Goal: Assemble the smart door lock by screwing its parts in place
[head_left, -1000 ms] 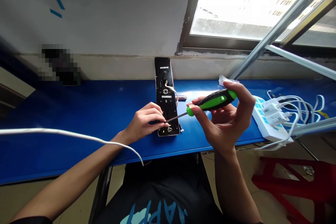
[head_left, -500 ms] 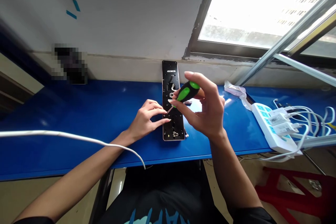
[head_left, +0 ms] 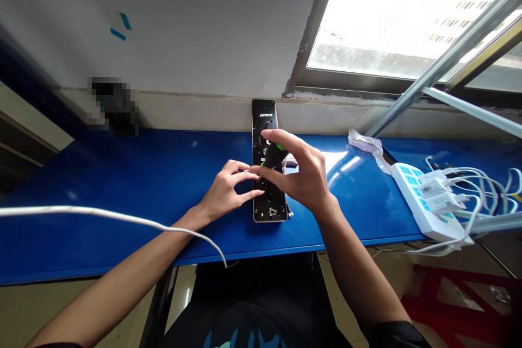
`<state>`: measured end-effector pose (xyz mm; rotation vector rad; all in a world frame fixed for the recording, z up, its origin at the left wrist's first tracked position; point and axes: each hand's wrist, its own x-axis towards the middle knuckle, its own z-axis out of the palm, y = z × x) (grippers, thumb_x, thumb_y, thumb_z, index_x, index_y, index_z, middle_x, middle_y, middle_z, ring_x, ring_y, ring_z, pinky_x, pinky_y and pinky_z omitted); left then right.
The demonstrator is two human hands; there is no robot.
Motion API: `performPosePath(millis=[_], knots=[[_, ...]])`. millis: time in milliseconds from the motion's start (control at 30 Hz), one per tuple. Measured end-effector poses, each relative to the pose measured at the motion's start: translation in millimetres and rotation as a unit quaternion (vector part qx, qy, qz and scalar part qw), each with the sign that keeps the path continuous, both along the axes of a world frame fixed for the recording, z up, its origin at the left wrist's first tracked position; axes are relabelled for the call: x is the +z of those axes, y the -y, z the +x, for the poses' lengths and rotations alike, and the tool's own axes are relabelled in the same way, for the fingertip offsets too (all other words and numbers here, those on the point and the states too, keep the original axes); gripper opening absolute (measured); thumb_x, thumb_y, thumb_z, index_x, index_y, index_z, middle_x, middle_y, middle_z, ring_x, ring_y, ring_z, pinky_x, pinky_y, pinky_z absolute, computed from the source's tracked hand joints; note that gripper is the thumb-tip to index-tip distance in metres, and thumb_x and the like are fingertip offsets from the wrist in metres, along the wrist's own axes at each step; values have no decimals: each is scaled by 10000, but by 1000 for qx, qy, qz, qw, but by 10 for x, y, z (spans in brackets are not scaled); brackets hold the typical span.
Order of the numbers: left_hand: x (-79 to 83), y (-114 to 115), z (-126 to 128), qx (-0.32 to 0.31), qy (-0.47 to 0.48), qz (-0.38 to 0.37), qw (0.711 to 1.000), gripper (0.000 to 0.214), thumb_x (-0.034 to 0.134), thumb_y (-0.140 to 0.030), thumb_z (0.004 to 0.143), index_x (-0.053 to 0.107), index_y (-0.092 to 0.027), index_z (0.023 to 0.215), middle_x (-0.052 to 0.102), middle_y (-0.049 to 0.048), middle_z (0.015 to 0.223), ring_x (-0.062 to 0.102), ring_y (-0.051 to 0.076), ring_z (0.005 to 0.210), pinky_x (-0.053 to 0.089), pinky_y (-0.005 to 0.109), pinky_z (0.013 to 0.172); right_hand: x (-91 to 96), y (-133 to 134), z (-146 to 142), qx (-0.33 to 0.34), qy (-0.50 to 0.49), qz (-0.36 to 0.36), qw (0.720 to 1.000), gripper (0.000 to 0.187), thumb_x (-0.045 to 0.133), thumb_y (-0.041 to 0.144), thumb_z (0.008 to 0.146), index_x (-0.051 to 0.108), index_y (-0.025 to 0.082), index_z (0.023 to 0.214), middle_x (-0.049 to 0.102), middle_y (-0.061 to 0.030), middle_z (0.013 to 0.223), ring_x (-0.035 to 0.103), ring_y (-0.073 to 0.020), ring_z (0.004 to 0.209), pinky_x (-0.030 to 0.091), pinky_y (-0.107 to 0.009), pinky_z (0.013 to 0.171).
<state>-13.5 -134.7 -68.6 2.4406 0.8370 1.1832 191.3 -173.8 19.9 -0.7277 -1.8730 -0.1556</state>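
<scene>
A long, narrow black panel (head_left: pixel 271 196) with screw holes and small metal fittings lies on the blue table, its far end close to the wall. My right hand (head_left: pixel 305 174) is wrapped round a black and green screwdriver (head_left: pixel 275 155), which slants down to the left onto the panel. My left hand (head_left: pixel 223 189) rests at the panel's left edge, thumb and fingers apart, with the fingertips beside the screwdriver's tip. My right fingers partly hide the tip and the middle of the panel.
A white power strip (head_left: pixel 416 196) with chargers and tangled cables sits on the right. Near the wall lies a plastic bag (head_left: pixel 367 143). A white cable (head_left: pixel 122 216) crosses over my left forearm. Below the blue table (head_left: pixel 134 174) stands a red stool (head_left: pixel 436 304).
My right hand has moved left and slightly down, and the screwdriver in it stands more upright. My left hand stays at the panel's edge. The view has shifted slightly.
</scene>
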Motion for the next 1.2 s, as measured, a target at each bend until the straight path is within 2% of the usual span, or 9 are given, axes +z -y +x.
performPosePath(millis=[200,400,500,600,800,900,1000,1133,1200], knots=[[-25,-17,20,17,7,-153,988,643,866,-488,837,645,-281,1404,598,91,1374,669,269,1166,629,425,964,113,73,14,105,-65,-136,983,489,483,192,1081,498,290,1560,643,-83,1506,712,-226,1253,656,-410,988],[-61,-33,53,-69,82,-357,928,738,859,-457,851,538,-264,1486,717,68,1175,733,228,1040,623,431,1001,164,62,13,29,-87,-34,995,326,795,255,923,757,293,1245,748,-39,1061,716,-174,874,655,-357,780],[-45,-53,56,-103,112,-407,901,782,887,-400,831,503,-243,1494,725,31,1017,732,207,1001,617,409,996,186,71,19,54,-64,-39,996,335,627,213,1026,712,278,1344,739,-73,1175,724,-185,990,648,-374,853],[-20,-77,27,-128,111,-429,887,811,903,-377,818,482,-245,1498,706,6,946,724,192,953,618,384,953,203,125,35,104,-61,-73,990,439,497,126,1060,642,273,1447,713,-95,1383,730,-210,1172,642,-420,982],[49,-50,-58,-159,66,-433,885,801,912,-392,807,505,-280,1487,710,12,1007,713,196,921,614,403,939,231,262,79,74,-76,-34,994,329,843,262,888,795,286,1212,711,-38,1014,699,-150,846,629,-300,702],[83,-20,-65,-169,47,-437,882,817,928,-398,781,513,-284,1476,715,10,993,725,212,909,621,420,926,243,336,89,96,-62,-65,991,345,643,187,1020,729,248,1349,731,-100,1186,732,-194,1025,649,-368,841],[94,-6,-57,-180,37,-439,879,825,934,-405,771,511,-277,1468,716,4,957,736,215,866,634,425,894,249,387,101,118,-71,-66,988,464,581,45,1001,694,250,1401,757,-108,1295,752,-224,1133,650,-421,946],[85,-1,-56,-187,31,-423,886,821,933,-410,769,522,-274,1466,709,-9,918,744,217,850,639,420,876,256,405,127,102,-76,-11,992,473,857,118,842,780,291,1275,783,-62,1058,757,-186,893,660,-323,727],[85,2,-61,-191,27,-416,889,794,926,-415,779,535,-267,1454,717,-3,928,747,220,865,636,416,880,254,414,133,91,-73,-11,993,428,855,199,866,781,287,1278,757,-66,1042,735,-177,872,653,-313,698]])
